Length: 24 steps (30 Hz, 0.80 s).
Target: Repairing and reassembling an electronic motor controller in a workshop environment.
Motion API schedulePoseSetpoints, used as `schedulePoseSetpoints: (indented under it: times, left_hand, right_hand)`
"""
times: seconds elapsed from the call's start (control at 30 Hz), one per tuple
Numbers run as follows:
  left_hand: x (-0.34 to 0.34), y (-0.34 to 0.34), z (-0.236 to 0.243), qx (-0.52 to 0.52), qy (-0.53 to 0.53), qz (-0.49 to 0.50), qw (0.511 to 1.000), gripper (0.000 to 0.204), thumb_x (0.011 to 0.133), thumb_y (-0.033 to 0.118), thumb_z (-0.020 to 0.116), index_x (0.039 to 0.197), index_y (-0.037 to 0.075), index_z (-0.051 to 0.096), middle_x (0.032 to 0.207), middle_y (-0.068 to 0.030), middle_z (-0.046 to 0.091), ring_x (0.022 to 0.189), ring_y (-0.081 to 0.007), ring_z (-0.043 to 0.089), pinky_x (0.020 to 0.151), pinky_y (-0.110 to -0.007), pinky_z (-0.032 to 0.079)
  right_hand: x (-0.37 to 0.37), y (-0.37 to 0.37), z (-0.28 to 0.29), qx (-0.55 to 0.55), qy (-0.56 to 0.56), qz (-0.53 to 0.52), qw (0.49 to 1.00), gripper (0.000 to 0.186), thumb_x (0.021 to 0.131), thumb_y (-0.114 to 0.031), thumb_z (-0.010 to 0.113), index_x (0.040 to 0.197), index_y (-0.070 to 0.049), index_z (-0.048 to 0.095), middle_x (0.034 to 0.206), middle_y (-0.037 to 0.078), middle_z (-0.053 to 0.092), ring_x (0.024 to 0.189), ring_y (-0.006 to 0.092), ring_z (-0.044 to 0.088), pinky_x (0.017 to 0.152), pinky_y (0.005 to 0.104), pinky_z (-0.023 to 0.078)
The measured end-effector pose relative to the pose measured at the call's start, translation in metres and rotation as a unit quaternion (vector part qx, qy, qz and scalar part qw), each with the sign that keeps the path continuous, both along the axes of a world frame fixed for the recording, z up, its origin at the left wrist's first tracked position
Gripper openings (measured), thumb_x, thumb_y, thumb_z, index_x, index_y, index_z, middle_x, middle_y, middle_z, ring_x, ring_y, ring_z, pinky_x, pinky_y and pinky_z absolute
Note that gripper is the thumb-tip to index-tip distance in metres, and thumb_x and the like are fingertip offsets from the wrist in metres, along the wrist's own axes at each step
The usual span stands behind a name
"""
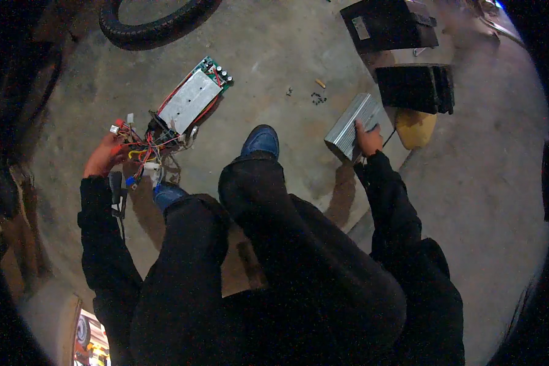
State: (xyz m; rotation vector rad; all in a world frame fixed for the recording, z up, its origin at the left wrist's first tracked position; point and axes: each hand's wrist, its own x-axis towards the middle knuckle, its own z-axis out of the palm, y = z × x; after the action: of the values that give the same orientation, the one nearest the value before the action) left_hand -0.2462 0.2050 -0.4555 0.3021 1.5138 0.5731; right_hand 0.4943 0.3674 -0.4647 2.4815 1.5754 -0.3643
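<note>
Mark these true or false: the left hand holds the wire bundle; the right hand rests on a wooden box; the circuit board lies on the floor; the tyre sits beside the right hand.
1. The left hand holds the wire bundle: true.
2. The right hand rests on a wooden box: false, it grips a ribbed silver metal casing.
3. The circuit board lies on the concrete floor: true.
4. The tyre sits beside the right hand: false, it lies at the top left, far from it.
</note>
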Motion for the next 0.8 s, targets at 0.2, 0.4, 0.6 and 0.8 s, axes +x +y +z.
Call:
schedulePoseSetpoints:
  times: [0.2, 0.4, 0.6, 0.8]
  left_hand:
    - [-0.014, -0.028, 0.017, 0.036, 0.116, 0.032, 0.992, 0.032, 0.094, 0.029, 0.06, 0.119, 0.008, 0.059, 0.106, -0.0036, 0.067, 0.092, -0.0119, 0.064, 0.075, -0.027, 0.049]
    - [0.002, 0.002, 0.046, 0.242, 0.501, 0.184, 0.81, 0.026, 0.098, 0.025, 0.057, 0.111, 0.004, 0.063, 0.102, -0.0067, 0.068, 0.092, -0.0149, 0.064, 0.079, -0.03, 0.05]
    - [0.115, 0.031, 0.13, 0.307, 0.495, 0.062, 0.81, 0.023, 0.098, 0.022, 0.057, 0.105, 0.002, 0.065, 0.103, -0.0083, 0.07, 0.093, -0.0168, 0.065, 0.081, -0.031, 0.05]
    - [0.166, 0.038, 0.095, 0.426, 0.498, -0.199, 0.729, 0.015, 0.089, 0.01, 0.063, 0.101, 0.002, 0.063, 0.097, -0.0142, 0.067, 0.091, -0.0302, 0.064, 0.083, -0.036, 0.05]
  right_hand:
    - [0.094, -0.04, -0.026, 0.031, 0.048, -0.072, 0.996, 0.064, 0.088, -0.057, 0.057, 0.093, 0.006, 0.063, 0.082, 0.022, 0.068, 0.075, 0.0372, 0.067, 0.069, 0.049, 0.052]
    - [0.188, -0.13, -0.097, -0.097, -0.114, 0.504, 0.851, 0.028, 0.072, -0.035, 0.075, 0.071, -0.008, 0.068, 0.066, 0.011, 0.065, 0.065, 0.031, 0.064, 0.056, 0.0425, 0.048]
    - [0.112, -0.129, -0.107, -0.11, 0.043, 0.079, 0.99, 0.045, 0.078, -0.028, 0.076, 0.104, 0.001, 0.055, 0.089, 0.018, 0.067, 0.086, 0.035, 0.066, 0.073, 0.0442, 0.052]
    - [0.06, -0.12, -0.043, -0.089, 0.094, -0.057, 0.99, 0.062, 0.08, -0.028, 0.077, 0.12, 0.007, 0.045, 0.106, 0.026, 0.065, 0.097, 0.0386, 0.065, 0.083, 0.043, 0.052]
